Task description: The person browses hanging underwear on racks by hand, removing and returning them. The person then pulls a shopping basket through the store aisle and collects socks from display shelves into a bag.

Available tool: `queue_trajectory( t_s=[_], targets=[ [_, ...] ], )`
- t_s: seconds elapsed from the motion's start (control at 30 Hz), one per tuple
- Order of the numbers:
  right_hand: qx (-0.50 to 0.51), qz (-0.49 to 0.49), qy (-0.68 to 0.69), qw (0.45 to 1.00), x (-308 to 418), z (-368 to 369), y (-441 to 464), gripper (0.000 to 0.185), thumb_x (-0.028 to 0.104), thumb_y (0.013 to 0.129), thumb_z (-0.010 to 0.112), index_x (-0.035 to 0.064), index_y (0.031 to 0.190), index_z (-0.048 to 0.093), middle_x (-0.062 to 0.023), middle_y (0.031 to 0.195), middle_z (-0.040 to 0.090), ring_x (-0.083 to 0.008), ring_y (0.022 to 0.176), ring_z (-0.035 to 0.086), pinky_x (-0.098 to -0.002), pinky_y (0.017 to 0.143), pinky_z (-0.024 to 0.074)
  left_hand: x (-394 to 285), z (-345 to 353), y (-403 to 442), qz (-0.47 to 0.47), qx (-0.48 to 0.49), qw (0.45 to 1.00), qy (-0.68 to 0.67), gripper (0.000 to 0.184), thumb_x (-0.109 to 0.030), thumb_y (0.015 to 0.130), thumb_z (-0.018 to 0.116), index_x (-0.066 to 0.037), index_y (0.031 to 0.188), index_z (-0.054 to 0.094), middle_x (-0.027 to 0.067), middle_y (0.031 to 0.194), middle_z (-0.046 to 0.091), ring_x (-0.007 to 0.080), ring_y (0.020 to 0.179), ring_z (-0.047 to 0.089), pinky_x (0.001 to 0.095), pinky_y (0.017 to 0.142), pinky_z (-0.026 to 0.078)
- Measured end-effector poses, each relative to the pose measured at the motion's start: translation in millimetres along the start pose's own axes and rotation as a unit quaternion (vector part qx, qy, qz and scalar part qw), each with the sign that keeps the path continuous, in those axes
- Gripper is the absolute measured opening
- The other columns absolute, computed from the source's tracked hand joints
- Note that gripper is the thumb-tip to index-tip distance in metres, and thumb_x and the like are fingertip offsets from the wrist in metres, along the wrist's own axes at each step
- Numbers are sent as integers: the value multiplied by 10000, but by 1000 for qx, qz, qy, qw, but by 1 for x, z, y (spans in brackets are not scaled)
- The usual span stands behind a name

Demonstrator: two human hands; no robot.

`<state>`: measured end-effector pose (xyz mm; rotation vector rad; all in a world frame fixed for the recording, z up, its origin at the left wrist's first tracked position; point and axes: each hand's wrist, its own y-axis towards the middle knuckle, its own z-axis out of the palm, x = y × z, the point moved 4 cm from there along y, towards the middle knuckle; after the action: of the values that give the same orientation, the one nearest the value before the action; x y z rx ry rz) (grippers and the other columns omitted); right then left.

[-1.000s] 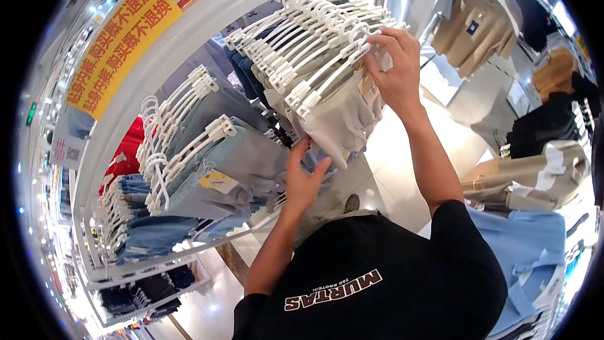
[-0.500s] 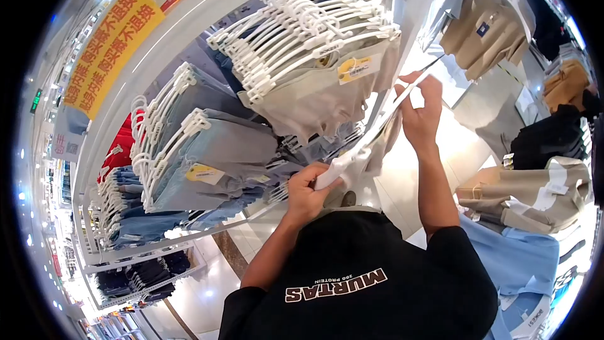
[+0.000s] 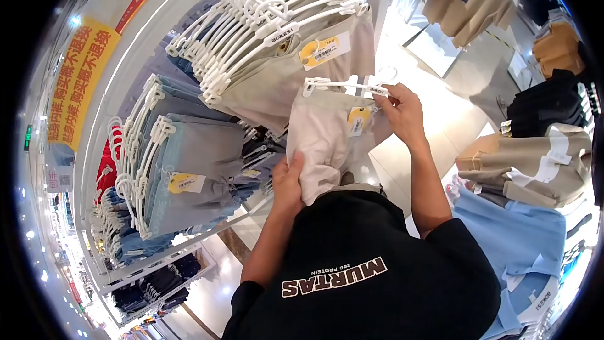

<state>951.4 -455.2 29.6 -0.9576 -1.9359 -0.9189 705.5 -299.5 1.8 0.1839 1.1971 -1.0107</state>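
Observation:
A pair of pale beige trousers [image 3: 318, 126] hangs from a white clip hanger [image 3: 346, 85], front turned up to me, with a yellow-and-white tag [image 3: 359, 121] at the waist. My right hand [image 3: 402, 112] pinches the hanger's right end, close to its hook. Lower down, my left hand [image 3: 288, 179] grips the left edge of the trousers' fabric, its fingers partly behind the cloth. Just beyond, a row of beige trousers [image 3: 264, 91] on white hangers hangs on the rack, the front pair bearing a yellow tag [image 3: 324, 50].
Grey-blue trousers [image 3: 201, 151] hang lower left on the white rack [image 3: 88, 214], beneath an orange sign [image 3: 82, 82]. To the right lie a light blue shirt [image 3: 509, 233] and a taupe top [image 3: 535, 164]. Pale floor tiles [image 3: 409, 157] show between.
The trousers have swung from edge-on to front-facing. My right hand has moved down and holds the hanger; my left hand has shifted slightly left. The view has moved a little.

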Motion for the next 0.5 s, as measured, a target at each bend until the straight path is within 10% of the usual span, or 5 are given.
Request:
queue_trajectory(
  t_s=[0.5],
  targets=[
    [-88, -149, 8, 985, -10, 24, -3, 201, 74, 918, 665, 0, 1104, 678, -71, 984, 643, -152, 811, 575, -277, 767, 472, -14, 17, -33, 16, 166, 970, 179, 352, -182, 838, 824, 35, 1079, 689, 74, 995, 722, 127, 852, 681, 280, 783, 552]
  ],
)
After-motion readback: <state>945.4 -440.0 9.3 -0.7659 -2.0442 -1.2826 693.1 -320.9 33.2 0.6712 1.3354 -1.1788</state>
